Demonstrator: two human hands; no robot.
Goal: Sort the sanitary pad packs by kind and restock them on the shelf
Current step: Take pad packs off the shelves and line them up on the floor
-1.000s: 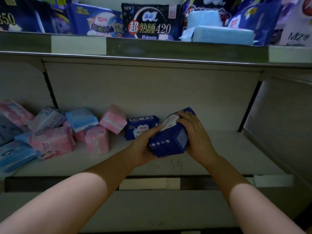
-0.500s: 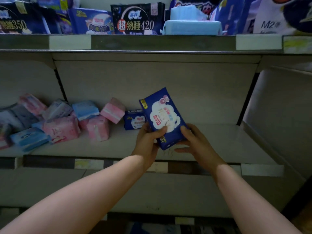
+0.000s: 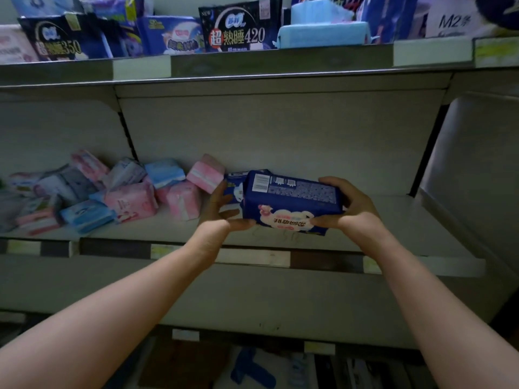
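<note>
A dark blue sanitary pad pack lies sideways between both hands, just above the middle shelf, its barcode side up and its printed front facing me upside down. My left hand grips its left end and my right hand grips its right end. Behind it a second dark blue pack stands on the shelf, mostly hidden. To the left lies a loose pile of pink packs and light blue packs.
The upper shelf carries large dark packs marked 420 and 350, plus a light blue pack. A side panel closes the shelf at the right. More goods sit dimly on the lowest level.
The blue pack has been turned from upright, front facing me, to lying sideways and lower near the shelf. Both hands shifted to its two ends.
</note>
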